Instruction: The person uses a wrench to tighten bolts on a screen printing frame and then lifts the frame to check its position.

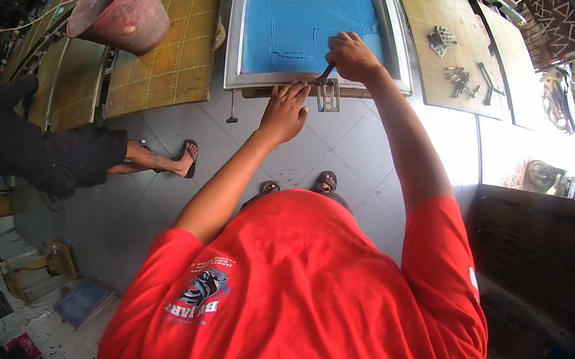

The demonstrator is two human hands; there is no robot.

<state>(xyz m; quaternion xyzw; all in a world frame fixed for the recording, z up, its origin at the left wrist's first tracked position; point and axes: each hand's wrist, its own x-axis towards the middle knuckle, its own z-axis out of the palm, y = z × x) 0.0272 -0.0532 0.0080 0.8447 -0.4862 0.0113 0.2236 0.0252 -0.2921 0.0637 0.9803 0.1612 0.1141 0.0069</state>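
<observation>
My right hand (346, 56) is closed around a dark hand tool (326, 74), upright over a slotted metal bracket (328, 100) on the front edge of a metal-framed screen (407, 79) with a streaked blue surface. Just left of the bracket, my left hand (286, 111) rests its extended fingers on that front bar. A small dark piece (232, 119) hangs on a thin line below the frame's left corner.
A scuffed red bucket (117, 15) stands on yellow-stained boards (160, 78) at left. Right-hand boards (436, 83) carry metal brackets (441, 39) and several bolts (461, 82). Another person (43, 149) in dark clothing is at far left. A tiled floor (349, 144) and dark bench (523, 244) show.
</observation>
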